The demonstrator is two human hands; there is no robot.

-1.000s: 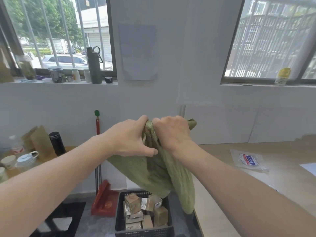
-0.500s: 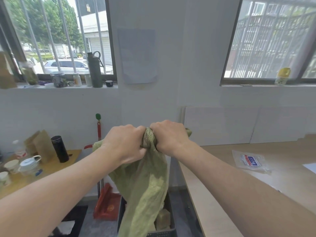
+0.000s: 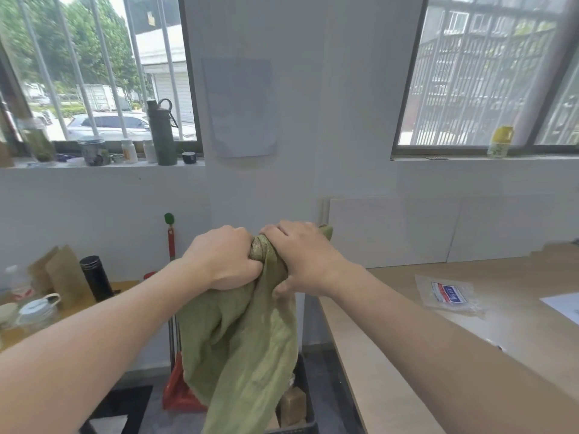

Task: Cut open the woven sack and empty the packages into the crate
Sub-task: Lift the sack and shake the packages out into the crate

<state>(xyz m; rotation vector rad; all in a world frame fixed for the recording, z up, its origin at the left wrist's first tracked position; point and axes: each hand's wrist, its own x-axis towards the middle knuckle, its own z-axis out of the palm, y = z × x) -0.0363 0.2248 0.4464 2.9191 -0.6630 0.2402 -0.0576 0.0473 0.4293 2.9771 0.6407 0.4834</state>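
Head view: two bare hands bunch a green woven sack at chest height.

Both the left hand and right hand are clenched on the gathered top of the woven sack, which hangs limp over the dark crate on the floor. One brown package shows inside the crate, right of the sack. A wooden table lies to the right.
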